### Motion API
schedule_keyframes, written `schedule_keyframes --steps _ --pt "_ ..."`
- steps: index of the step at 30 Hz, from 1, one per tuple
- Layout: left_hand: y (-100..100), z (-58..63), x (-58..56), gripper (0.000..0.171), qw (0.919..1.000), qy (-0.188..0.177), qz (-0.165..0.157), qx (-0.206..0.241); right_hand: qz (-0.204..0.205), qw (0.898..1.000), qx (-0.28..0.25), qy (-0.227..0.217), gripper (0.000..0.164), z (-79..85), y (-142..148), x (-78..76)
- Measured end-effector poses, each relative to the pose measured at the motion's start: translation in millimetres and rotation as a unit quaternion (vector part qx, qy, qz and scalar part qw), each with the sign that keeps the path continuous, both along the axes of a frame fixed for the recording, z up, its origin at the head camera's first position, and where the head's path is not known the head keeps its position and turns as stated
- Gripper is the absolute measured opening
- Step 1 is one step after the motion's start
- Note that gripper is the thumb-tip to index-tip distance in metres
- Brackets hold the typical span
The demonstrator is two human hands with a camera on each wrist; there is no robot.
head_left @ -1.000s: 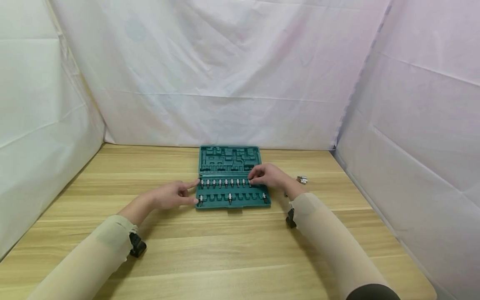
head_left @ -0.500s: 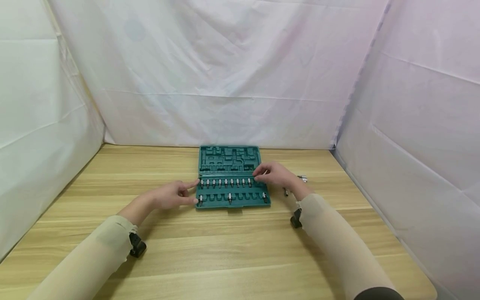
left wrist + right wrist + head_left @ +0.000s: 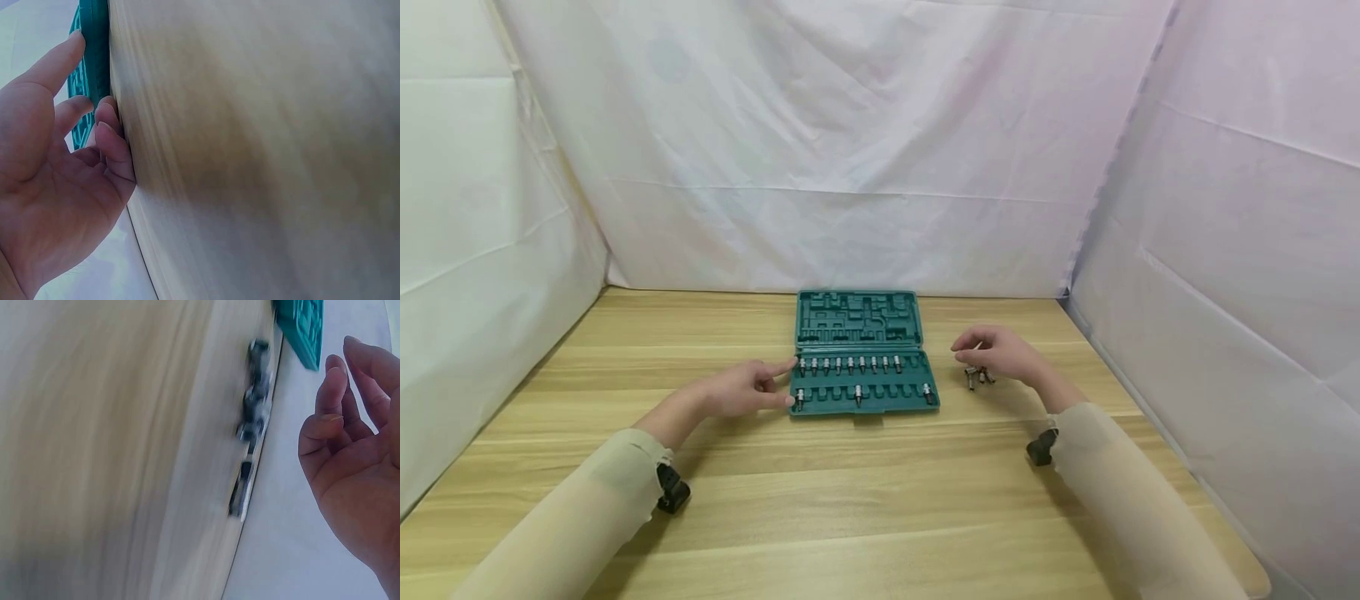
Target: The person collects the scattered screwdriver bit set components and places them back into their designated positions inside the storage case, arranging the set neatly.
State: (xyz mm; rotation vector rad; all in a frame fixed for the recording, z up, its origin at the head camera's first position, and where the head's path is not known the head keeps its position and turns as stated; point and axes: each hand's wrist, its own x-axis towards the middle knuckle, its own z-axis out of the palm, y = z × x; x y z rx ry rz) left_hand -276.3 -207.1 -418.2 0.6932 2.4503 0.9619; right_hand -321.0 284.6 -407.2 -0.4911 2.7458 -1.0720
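A green socket case (image 3: 891, 406) lies unfolded on the wooden table. Several silver-and-black bit sockets (image 3: 850, 365) fill most of its upper row; 3 more sit spaced out in the lower row. My left hand (image 3: 741, 390) touches the case's left edge with thumb and index finger spread; in the left wrist view the thumb (image 3: 59, 59) rests against the green rim. To the right of the case, my right hand (image 3: 1000, 354) hovers over a small pile of loose bit sockets (image 3: 977, 377). In the right wrist view these sockets (image 3: 255, 394) lie below the hand, with nothing between its bent fingers.
The case's lid (image 3: 857, 317) lies back, showing moulded hollows. Free slots show at the upper row's right end and in the lower row. White cloth (image 3: 850, 167) hangs behind the table and at both sides.
My right hand has left the upper row of the case and moved right, over the loose bit sockets. A socket it was touching stays in the row. My left hand stays put.
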Motion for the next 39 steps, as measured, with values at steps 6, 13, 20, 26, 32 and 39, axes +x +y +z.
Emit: schedule_keyframes --steps 6,13,20,26,32,39 --pt "-1.1 -1.0 -0.4 0.085 1.0000 -0.005 0.001 -0.002 -0.005 1.000 0.007 0.004 0.027 -0.6 24.7 6.0" --pt "-3.1 -2.6 -1.4 0.085 0.9999 0.001 0.006 -0.009 0.008 0.999 0.040 -0.006 0.021 -5.4 50.4 11.0" --pt "-2.4 -3.6 -0.5 0.085 1.0000 0.004 0.005 -0.005 0.017 0.997 0.073 -0.024 0.020 -7.9 60.5 12.9" --pt "-1.7 -2.2 2.1 0.085 0.9999 0.001 0.009 -0.005 0.027 0.995 0.086 -0.031 0.019 -10.6 60.3 9.8" --pt "-0.7 -0.7 2.7 0.084 1.0000 0.001 0.008 -0.004 0.020 0.995 0.092 -0.040 0.020 -9.7 61.7 10.0" --pt "0.2 1.4 2.2 0.085 1.0000 -0.002 0.009 -0.003 0.020 0.995 0.087 -0.039 0.021 -7.8 64.4 10.5"
